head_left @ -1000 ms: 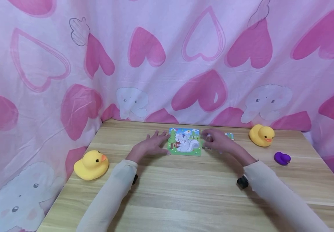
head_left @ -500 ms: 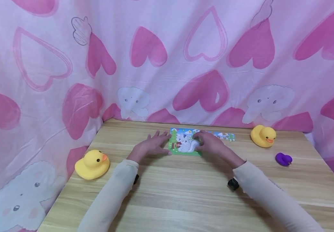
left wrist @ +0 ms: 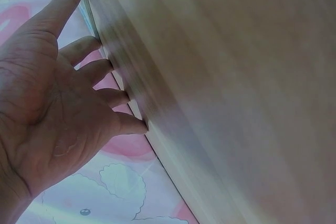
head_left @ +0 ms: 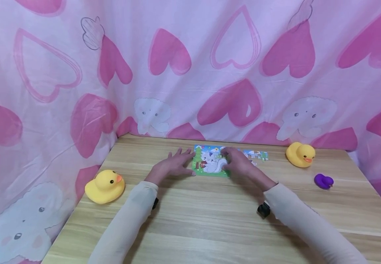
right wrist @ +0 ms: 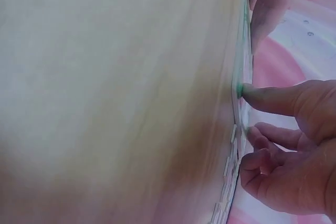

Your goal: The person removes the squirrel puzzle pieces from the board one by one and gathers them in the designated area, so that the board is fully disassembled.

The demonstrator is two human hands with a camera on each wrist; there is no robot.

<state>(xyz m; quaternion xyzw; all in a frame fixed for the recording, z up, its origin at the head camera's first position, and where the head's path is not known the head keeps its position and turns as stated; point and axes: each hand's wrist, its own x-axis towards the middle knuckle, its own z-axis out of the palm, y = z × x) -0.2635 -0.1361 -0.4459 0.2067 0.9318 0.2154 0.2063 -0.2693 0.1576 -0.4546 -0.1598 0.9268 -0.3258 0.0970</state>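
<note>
Resting my left grip (head_left: 170,165) spread wide at the left edge of the puzzle (head_left: 209,164), I have my right grip (head_left: 239,162) bent over its right side; whether that one pinches a piece, I cannot tell. The puzzle lies flat at the far middle of the worktop (head_left: 193,216), loose pieces (head_left: 260,155) just beside it. I judge this to be fitting or squaring the right side; next seems to call for light pressure, the left preventing slip. I can read no writing or brand.
</note>
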